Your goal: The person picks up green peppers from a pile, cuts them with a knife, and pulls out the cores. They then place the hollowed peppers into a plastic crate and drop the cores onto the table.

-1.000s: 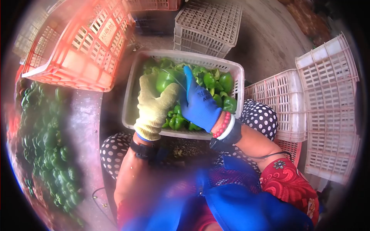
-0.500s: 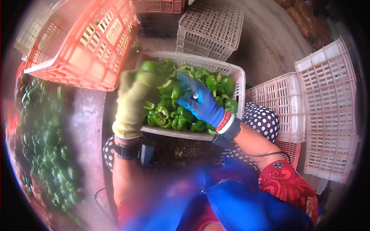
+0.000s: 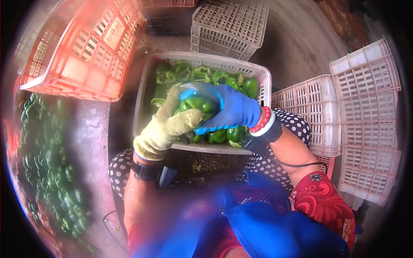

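A green bell pepper point(image 3: 198, 105) is held between my two gloved hands, above a white crate point(image 3: 267, 81) of green peppers. My left hand point(image 3: 170, 124), in a pale yellow glove, has its fingers around the pepper's left side. From the right, my right hand point(image 3: 230, 107), in a blue glove, wraps round the other side. Whether the right hand also holds a tool is hidden. Cut, hollow peppers point(image 3: 201, 74) lie along the crate's far side, and more peppers show below my right hand.
An orange crate point(image 3: 92, 47) stands at the upper left, above a long heap of green peppers point(image 3: 56, 172). An upturned grey crate point(image 3: 230, 23) sits beyond the white one. More white crates point(image 3: 365, 116) stand on the right.
My hands have come together around one pepper. Earlier they were apart, the left blurred near a pepper at the crate's upper left, the right with a small tool visible.
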